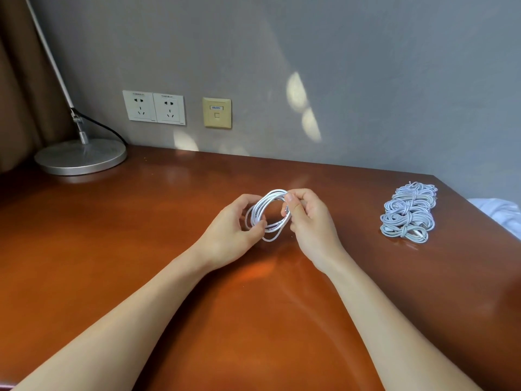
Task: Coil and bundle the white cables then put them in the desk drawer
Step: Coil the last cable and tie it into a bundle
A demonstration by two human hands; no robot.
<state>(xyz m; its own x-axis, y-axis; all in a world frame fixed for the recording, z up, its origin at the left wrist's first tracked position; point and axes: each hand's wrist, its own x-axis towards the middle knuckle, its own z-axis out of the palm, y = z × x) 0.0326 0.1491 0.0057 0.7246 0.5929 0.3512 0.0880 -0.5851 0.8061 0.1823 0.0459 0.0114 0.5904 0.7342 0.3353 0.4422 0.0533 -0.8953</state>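
Both the left hand and right hand gripped a coiled white cable; binding it seemingly came next.

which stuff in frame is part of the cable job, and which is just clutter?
Job:
- white cable coil, gripped by left hand and right hand
- pile of bundled cables on the desk

Lying about:
- lamp base
- wall sockets
- network port
- white cloth

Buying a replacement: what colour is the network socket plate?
Network socket plate: yellowish beige, head view.
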